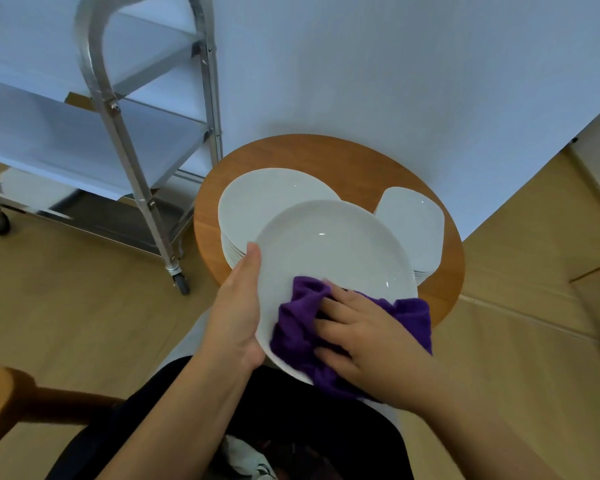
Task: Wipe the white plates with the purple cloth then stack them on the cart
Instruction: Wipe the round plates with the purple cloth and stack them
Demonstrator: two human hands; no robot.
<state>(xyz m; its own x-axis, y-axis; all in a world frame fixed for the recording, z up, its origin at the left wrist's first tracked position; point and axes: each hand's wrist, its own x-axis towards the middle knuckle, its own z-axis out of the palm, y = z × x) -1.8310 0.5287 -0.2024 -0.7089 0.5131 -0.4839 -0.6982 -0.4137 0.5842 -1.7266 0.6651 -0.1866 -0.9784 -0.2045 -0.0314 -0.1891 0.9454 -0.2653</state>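
Left hand (238,306) gripping round plate (329,251) by its edge, right hand (364,336) pressing purple cloth (297,327) flat-fingered onto it, above tabletop (361,161).

Plain white plates (329,244), a deep purple cloth (298,327), brown wooden table (354,157), silver cart (125,140).
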